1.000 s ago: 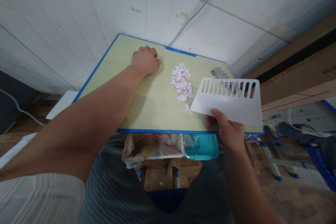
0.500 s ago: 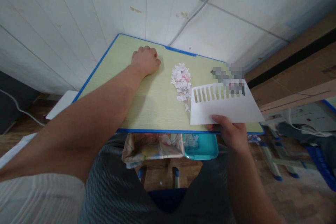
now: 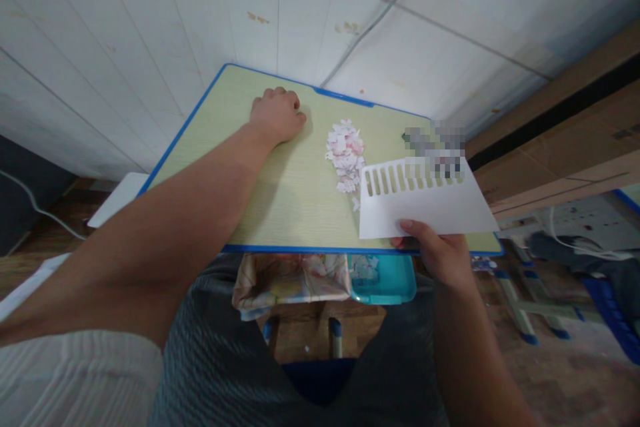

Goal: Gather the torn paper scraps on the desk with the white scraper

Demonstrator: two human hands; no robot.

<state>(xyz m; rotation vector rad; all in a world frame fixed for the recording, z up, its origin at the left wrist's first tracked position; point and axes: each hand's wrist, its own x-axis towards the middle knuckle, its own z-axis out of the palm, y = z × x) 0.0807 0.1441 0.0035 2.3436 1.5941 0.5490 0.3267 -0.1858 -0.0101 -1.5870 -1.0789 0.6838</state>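
Observation:
My right hand (image 3: 440, 250) pinches the near edge of a white card (image 3: 425, 210), thumb on top. A row of long rounded slots runs along the card's far side, and the desk's pale green shows through them. It is held over the right part of the desk (image 3: 295, 200). Left of the card lies a heap of small white and pinkish paper pieces (image 3: 345, 153), a few of them close to its left edge. My left hand (image 3: 277, 113) rests on the far left of the desk as a loose fist. Nothing sticks out of its curled fingers; their undersides are hidden.
Under the desk's front edge hang a cloth-lined container (image 3: 295, 280) and a turquoise tray (image 3: 385, 283) with paper bits. A dark item, blurred by pixels, lies beyond the card. Cardboard boxes (image 3: 565, 127) stand at right. A white wall (image 3: 310, 13) borders the desk's back.
My right hand has shifted the white card slightly left and toward me. The left hand and the paper heap have stayed in place.

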